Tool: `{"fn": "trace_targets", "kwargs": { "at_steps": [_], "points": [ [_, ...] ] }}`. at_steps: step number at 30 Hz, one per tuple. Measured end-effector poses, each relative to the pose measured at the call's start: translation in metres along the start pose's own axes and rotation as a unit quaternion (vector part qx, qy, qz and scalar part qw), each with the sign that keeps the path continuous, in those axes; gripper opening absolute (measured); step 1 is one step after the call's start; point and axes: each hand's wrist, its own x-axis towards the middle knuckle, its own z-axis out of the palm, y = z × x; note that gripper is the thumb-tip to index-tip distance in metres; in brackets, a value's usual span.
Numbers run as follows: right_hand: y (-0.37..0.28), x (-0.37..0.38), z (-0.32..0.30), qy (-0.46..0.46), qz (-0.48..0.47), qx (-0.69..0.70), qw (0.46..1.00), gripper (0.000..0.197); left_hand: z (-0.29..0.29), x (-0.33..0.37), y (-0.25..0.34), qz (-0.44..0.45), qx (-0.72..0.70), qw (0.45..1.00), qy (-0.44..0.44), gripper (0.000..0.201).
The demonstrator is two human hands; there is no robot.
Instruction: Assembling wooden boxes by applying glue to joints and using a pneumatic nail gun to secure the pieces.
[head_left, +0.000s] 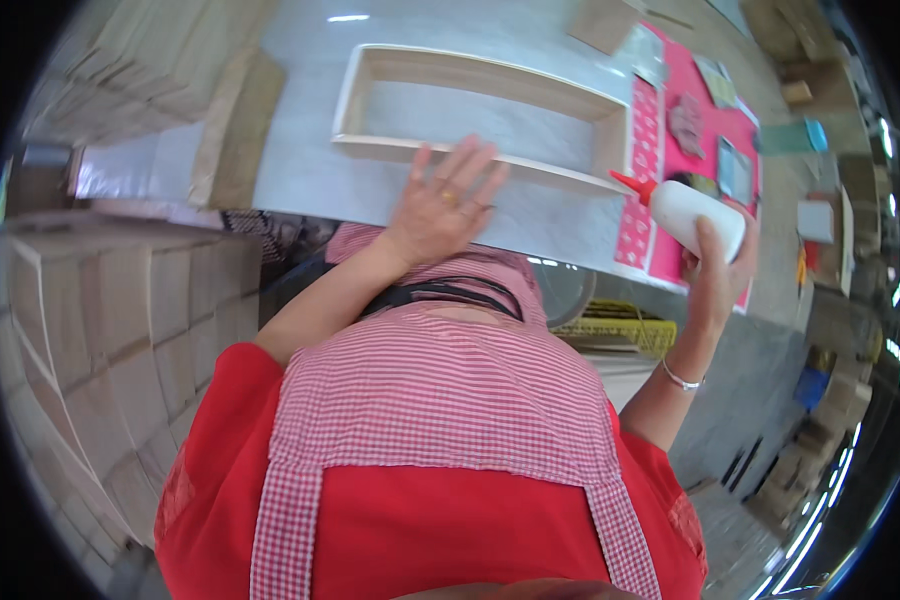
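A rectangular wooden frame (pixel 480 68) lies on the pale tabletop (pixel 310 185) in front of me, its middle showing the table surface. Across its near side rests my left hand (pixel 445 200), palm down with the fingers stretched out and holding nothing. My right hand (pixel 725 250) is wrapped round a white squeeze bottle (pixel 692 212) with a red pointed nozzle. The bottle is tilted, and its nozzle tip points left at the frame's near right corner. Whether the tip touches the wood I cannot tell.
Wooden boxes (pixel 120 330) are stacked at the left, and a wooden piece (pixel 238 125) stands at the table's left end. A pink patterned cloth (pixel 642 215) covers the right end, with a phone-like flat object (pixel 735 170) on it. Beyond is a teal-lidded container (pixel 795 137). A yellow crate (pixel 620 330) sits below.
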Motion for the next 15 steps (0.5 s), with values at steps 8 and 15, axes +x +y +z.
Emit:
{"fn": "trace_targets", "kwargs": {
  "at_steps": [8,15],
  "points": [
    [-0.066,-0.023,0.14,-0.145,0.017,0.198,0.969,0.045,0.008,-0.005,0.008,0.043,-0.023,0.998,0.026,0.048],
    [-0.086,-0.021,0.206,-0.204,-0.069,0.197,0.957,0.045,0.012,-0.013,0.003,0.068,-0.038,0.997,0.021,0.048]
  ]
}}
